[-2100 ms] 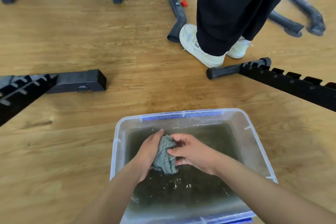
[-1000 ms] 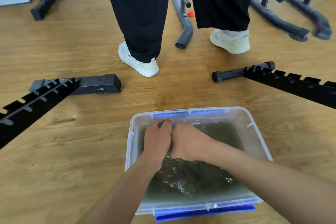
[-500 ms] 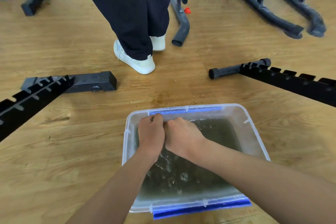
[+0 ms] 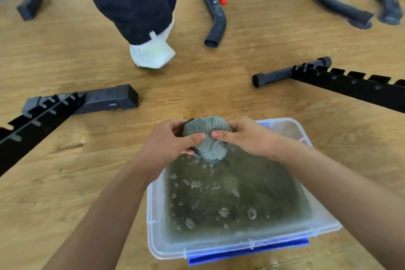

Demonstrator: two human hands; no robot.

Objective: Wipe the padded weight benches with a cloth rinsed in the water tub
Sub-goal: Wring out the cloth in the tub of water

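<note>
Holding a grey cloth (image 4: 206,136) above a tub (image 4: 219,247) of murky water (image 4: 230,199).
Left hand (image 4: 166,144) and right hand (image 4: 247,138) both grip the bunched cloth, fingers curled round it, over the tub's far end.

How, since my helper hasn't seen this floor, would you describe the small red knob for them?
From the clear water tub, look across the wooden floor to the curved grey tube frame right of the white shoe. The red knob sits on that tube's right side, the only red thing among black and grey metal.
</note>
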